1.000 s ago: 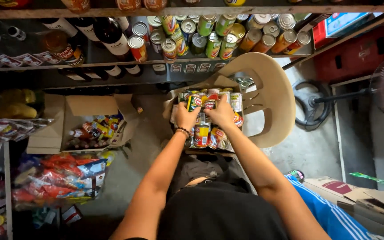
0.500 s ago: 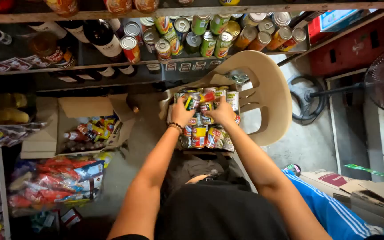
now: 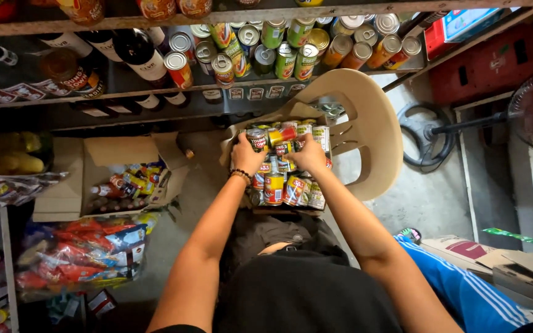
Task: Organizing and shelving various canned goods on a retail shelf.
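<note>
Dim indoor light, deep shadows at left, wide-angle bending, mostly sharp.

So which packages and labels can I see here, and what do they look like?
Tins: packed in an open box on the beige chair, red, yellow and blue labels, both hands on them.
Shelf tins: a row above, green, orange and red.
Cardboard box: on the floor to the left, flaps open.

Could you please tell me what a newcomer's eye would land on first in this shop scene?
Most striking is the box of colourful tins at the centre, resting on a beige plastic chair, with the left hand and right hand both on the tins. Above, a shelf holds rows of cans and dark bottles.
</note>
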